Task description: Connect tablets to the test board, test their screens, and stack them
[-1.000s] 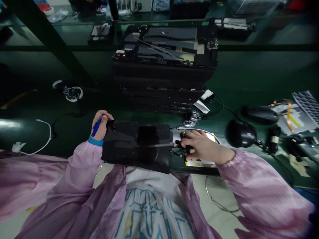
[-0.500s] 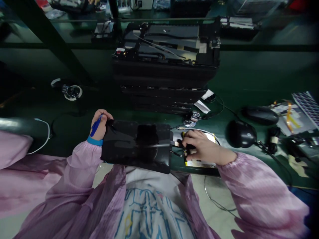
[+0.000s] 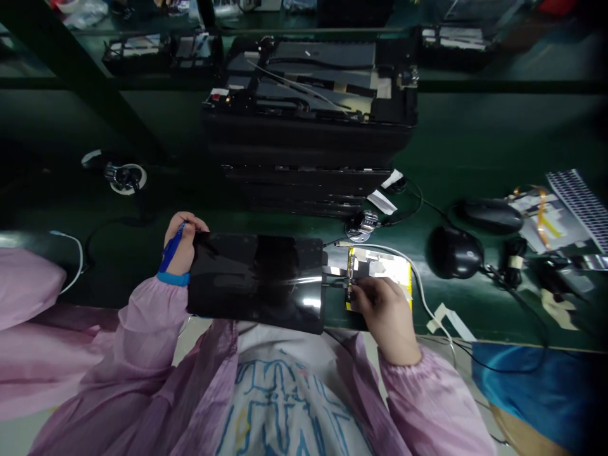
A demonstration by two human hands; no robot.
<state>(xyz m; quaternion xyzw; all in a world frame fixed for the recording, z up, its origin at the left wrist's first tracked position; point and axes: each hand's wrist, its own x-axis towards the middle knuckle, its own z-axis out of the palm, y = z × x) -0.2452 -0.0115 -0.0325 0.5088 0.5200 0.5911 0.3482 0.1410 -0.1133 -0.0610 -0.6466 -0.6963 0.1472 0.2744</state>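
Your left hand (image 3: 179, 244), pen (image 3: 170, 248) tucked in, grips the glossy panel (image 3: 256, 282) by its left edge at the tabletop's (image 3: 451, 139) near rim. Your right hand (image 3: 387, 310) lies curled on the board (image 3: 380, 266), grip unclear. Slippery, fragile glass: hold the edges.

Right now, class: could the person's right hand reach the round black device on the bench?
Probably yes. The right hand rests on the yellow-edged board; only a thin white cable lies between it and the round black device to its right, and nothing tall blocks the way.
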